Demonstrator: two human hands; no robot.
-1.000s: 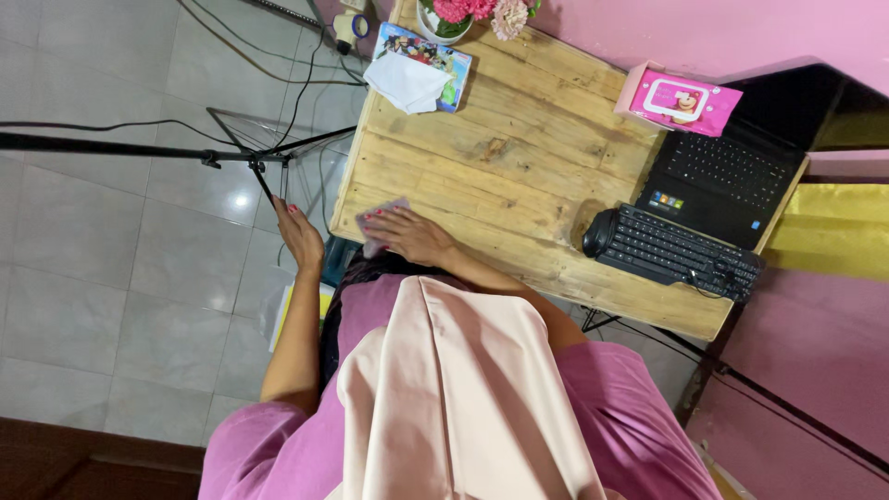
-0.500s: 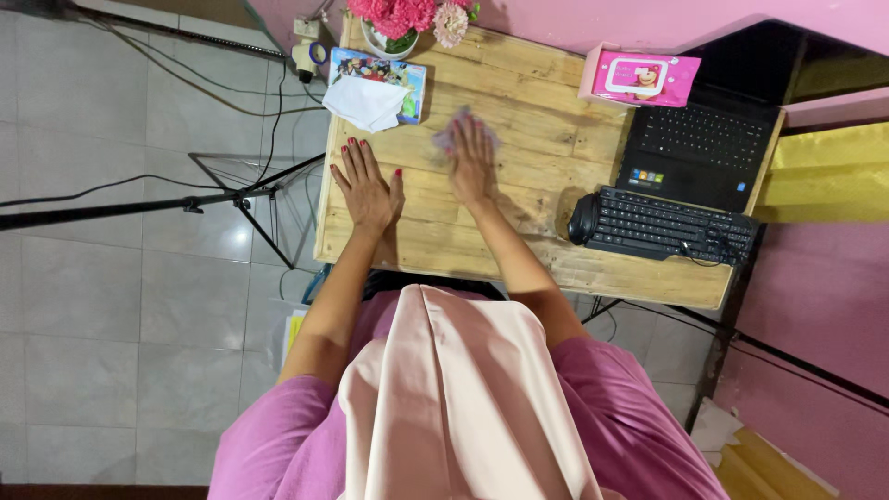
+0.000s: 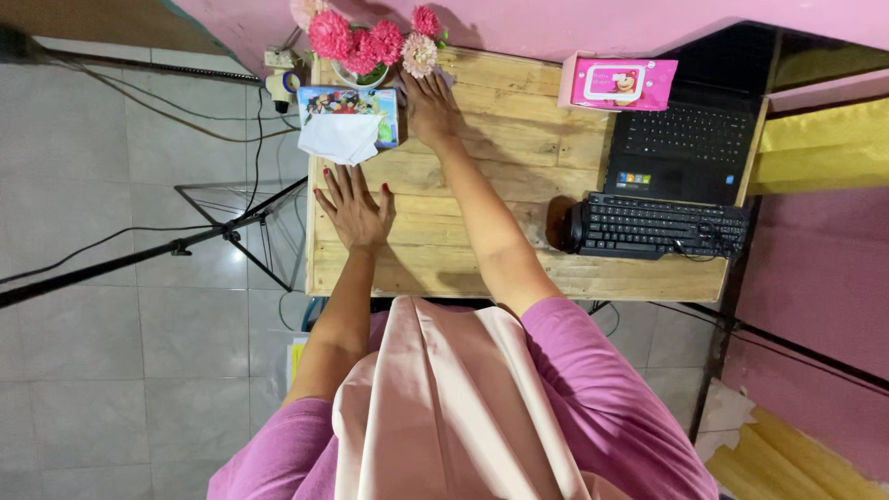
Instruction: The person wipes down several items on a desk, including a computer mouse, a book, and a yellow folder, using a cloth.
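Note:
My right hand point(image 3: 428, 104) reaches to the far edge of the wooden table point(image 3: 519, 250), beside the pink flowers in a white pot point(image 3: 366, 48). It presses flat on a small pale wipe point(image 3: 444, 78), mostly hidden under the fingers. My left hand point(image 3: 352, 206) rests flat on the table's left part, fingers spread, holding nothing. A colourful tissue pack point(image 3: 350, 106) with a white tissue pulled out lies just beyond my left hand.
A pink wipes pack point(image 3: 619, 83) sits at the back, next to a black laptop point(image 3: 690, 153). A black keyboard point(image 3: 662, 227) and mouse point(image 3: 571, 225) lie at the right. A black tripod point(image 3: 185, 245) and cables stand on the tiled floor to the left.
My right hand slid the wipe from the near left corner across the table to the far edge by the flowers. My left hand came up onto the table and stayed flat.

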